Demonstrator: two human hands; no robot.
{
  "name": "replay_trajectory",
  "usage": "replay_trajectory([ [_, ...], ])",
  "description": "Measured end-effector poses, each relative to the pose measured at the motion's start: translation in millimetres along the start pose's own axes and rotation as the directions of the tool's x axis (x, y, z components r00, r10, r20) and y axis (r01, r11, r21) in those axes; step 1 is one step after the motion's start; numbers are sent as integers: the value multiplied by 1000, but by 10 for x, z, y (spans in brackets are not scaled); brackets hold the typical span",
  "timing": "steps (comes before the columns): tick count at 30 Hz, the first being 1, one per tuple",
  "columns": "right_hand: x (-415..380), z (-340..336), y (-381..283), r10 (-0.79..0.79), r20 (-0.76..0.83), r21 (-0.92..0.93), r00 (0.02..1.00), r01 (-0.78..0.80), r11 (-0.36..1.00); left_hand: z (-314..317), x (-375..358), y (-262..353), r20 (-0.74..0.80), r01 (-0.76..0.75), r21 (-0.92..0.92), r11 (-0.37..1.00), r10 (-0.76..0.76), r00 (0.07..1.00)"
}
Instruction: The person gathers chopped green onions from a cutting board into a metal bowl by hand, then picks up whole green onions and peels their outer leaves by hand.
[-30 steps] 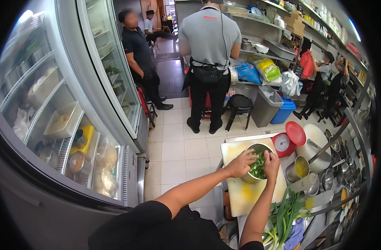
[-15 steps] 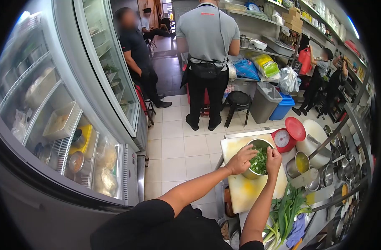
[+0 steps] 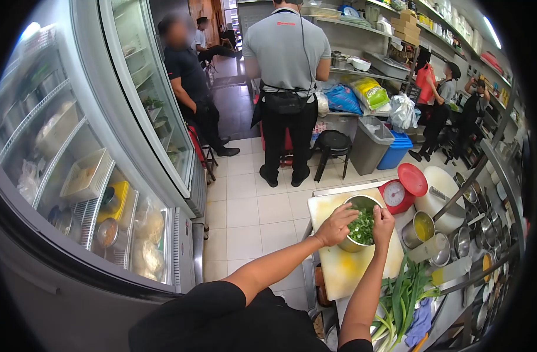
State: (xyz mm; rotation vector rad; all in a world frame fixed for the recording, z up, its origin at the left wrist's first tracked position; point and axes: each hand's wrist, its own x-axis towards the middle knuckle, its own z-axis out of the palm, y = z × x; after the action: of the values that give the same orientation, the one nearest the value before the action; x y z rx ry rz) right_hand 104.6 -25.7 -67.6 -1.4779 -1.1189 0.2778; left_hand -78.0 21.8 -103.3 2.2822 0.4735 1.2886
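A round metal pot (image 3: 355, 246) of chopped green onions (image 3: 362, 227) stands on a yellow-stained white cutting board (image 3: 339, 283). My right hand (image 3: 384, 225) is closed on the pot's right rim, thumb up. My left hand (image 3: 335, 226) lies over the left rim with its fingers stretched toward the greens; I cannot make out anything held in it. Whole long green onions (image 3: 402, 299) lie on the counter below my right forearm, beside a purple cloth (image 3: 419, 322).
Behind the board are a red scale (image 3: 395, 196) and a metal pot of yellow liquid (image 3: 419, 230). Several metal bowls and pans crowd the right. A glass-door fridge (image 3: 75, 176) is on my left. A person in grey (image 3: 287, 56) stands ahead, near a black stool (image 3: 333, 144).
The view has shifted slightly. Both hands stay at the pot, and my left fingers have moved a little over the greens. In the background, a person with a red item has turned.
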Motion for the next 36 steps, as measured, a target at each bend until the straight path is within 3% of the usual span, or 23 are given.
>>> replay_trajectory([
  [6,12,20,80,21,-17,24,1000,-20,1000,20,-21,-13,-8,6,-18,1000,-7,1000],
  [8,32,-7,93,-84,-11,-75,996,82,994,45,-27,-116,-23,-28,26,999,28,999],
  [10,31,-6,27,21,1,-124,1000,-20,992,226,-103,-326,-35,-62,-19,998,61,997],
  [11,47,53,155,-31,-6,24,1000,31,999,228,-115,-341,17,-25,34,999,24,1000],
  [12,52,57,282,-27,13,13,1000,27,1000,227,-139,-342,14,-26,40,999,25,1000],
  [13,7,90,144,-39,-20,129,999,41,991,199,-117,-317,50,-4,62,998,1,999],
  [14,22,36,155,-4,50,-15,999,5,1000,211,-104,-369,87,-26,74,997,20,996],
  [16,10,-30,89,-32,7,-205,999,32,978,166,-23,-180,67,-44,144,989,34,997],
  [18,-51,-66,-8,80,12,-166,997,-77,983,129,-1,-76,80,-43,105,994,35,996],
  [20,-35,-31,100,-38,-13,-154,999,35,987,205,-56,-197,67,-50,136,989,41,997],
  [24,12,29,116,-66,-2,-1,998,66,998,297,-152,-390,2,-16,99,995,16,1000],
  [25,30,22,137,-34,-6,-51,999,33,998,231,-100,-324,-12,-73,47,996,74,997],
  [27,19,-4,66,-43,-24,-115,999,40,993,114,-37,-167,3,-39,43,998,39,999],
  [36,4,-8,-62,16,-6,-56,1000,-17,998,50,-18,-75,-25,-33,6,999,33,999],
])
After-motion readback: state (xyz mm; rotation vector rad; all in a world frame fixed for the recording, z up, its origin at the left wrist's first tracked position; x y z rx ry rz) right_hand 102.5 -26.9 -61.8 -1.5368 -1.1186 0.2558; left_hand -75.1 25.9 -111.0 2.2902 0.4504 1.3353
